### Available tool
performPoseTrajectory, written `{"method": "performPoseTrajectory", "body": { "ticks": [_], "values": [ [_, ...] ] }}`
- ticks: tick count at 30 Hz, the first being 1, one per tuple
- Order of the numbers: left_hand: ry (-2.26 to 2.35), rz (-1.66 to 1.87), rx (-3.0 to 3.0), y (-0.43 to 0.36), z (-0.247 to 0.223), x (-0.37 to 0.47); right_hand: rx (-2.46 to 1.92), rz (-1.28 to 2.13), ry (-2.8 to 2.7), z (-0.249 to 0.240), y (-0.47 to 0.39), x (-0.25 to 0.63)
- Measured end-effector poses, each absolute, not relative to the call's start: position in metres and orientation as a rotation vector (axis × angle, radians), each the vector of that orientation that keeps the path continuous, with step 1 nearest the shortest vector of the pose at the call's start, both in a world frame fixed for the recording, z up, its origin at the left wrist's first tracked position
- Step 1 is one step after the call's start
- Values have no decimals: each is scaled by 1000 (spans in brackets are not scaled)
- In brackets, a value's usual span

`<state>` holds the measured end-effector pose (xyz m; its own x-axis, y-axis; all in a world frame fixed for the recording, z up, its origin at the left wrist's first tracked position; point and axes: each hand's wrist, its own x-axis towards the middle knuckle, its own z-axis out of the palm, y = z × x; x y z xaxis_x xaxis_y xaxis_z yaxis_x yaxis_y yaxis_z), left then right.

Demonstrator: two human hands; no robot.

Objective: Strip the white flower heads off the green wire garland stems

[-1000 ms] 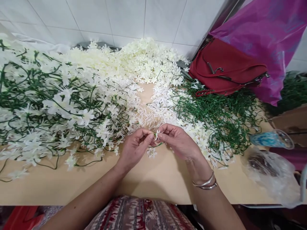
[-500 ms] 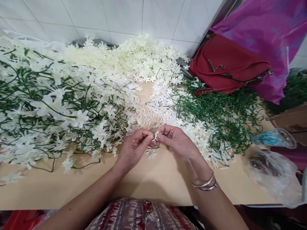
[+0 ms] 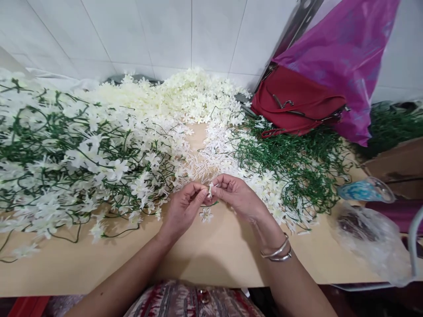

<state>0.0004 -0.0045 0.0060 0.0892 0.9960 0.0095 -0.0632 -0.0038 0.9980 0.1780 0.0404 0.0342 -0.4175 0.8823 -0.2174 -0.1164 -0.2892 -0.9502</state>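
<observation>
Both hands meet over the front middle of the table. My left hand (image 3: 185, 207) is closed, its thumb and forefinger pinching the green stem end of a small white artificial flower (image 3: 210, 190). From the other side my right hand (image 3: 236, 196) pinches the petals of that same flower. A bit of green stem shows beneath the fingers. Just below them, a loose white blossom (image 3: 206, 215) lies on the table (image 3: 211, 251). Ahead of my fingertips is a scatter of thin white stamens (image 3: 201, 165). The fingers partly hide the held flower.
At left spreads a big heap of white flowers with green stems (image 3: 82, 163). Pale loose blossoms (image 3: 191, 92) pile against the tiled wall. Green stems (image 3: 297, 163) lie at right, near a red handbag (image 3: 297, 101), a purple bag (image 3: 346, 57), a blue-patterned cup (image 3: 363, 190) and a clear plastic bag (image 3: 373, 242).
The camera view has tilted and shifted slightly, showing more wall. Both hands keep their pinch on the small flower, with only slight finger movement.
</observation>
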Motion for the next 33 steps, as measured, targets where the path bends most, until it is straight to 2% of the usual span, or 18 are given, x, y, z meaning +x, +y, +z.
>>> {"method": "performPoseTrajectory", "body": {
  "ticks": [7, 12, 18, 22, 28, 33],
  "values": [
    [1296, 1257, 1254, -22, 19, -12, -1133, 1236, -1362, 38, 48, 195],
    [1487, 1188, 1293, -31, 20, -22, -1185, 835, -1732, 27, 47, 189],
    [1464, 1149, 1423, -31, 7, -20, -1263, 449, -2105, 23, 46, 171],
    [1608, 1117, 1817, -34, 10, -22, -1306, 439, -2028, 22, 47, 175],
    [1843, 849, 2328, -45, 33, -24, -1271, 501, -1583, 27, 48, 193],
    [1602, 713, 2606, -42, 39, -21, -1260, 477, -1490, 34, 42, 189]
  ]
}}
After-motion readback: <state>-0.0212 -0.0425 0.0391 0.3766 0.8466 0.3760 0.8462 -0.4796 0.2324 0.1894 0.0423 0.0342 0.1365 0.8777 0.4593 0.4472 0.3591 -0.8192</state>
